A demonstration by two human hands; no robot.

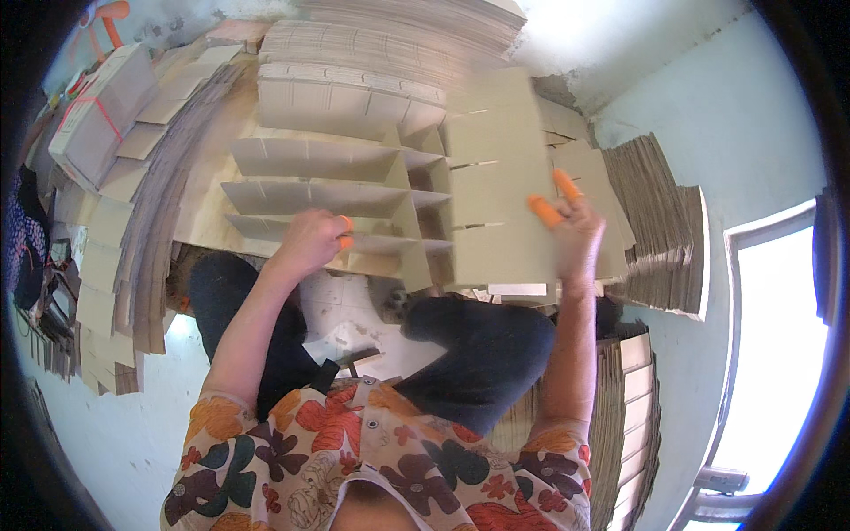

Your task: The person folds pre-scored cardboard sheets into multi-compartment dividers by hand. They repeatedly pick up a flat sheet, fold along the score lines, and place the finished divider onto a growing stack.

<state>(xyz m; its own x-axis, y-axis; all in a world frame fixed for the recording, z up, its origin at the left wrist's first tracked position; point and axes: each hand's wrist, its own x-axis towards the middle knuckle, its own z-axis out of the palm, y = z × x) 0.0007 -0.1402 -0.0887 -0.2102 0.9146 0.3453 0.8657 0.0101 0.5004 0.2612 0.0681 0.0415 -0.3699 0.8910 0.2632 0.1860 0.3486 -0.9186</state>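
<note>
Long cardboard divider strips (310, 196) stand on edge in parallel rows on the table, with a cross strip (409, 212) slotted through their right ends. My left hand (310, 243), orange covers on its fingertips, is closed at the nearest long strip; its thumb side is partly hidden. At the right, my right hand (580, 228) grips the edge of a wide slotted cardboard sheet (500, 168). Two orange-covered fingers lie over that sheet, and the thumb is hidden. The sheet is tilted upright beside the cross strip and slightly blurred at its top.
Stacked cardboard strips (345, 53) line the back. More stacks stand at the left (150, 221), the right (655, 221) and the lower right (633, 425). A white carton (88, 133) with a red tie sits at far left. My knees (478, 345) are beneath the table edge.
</note>
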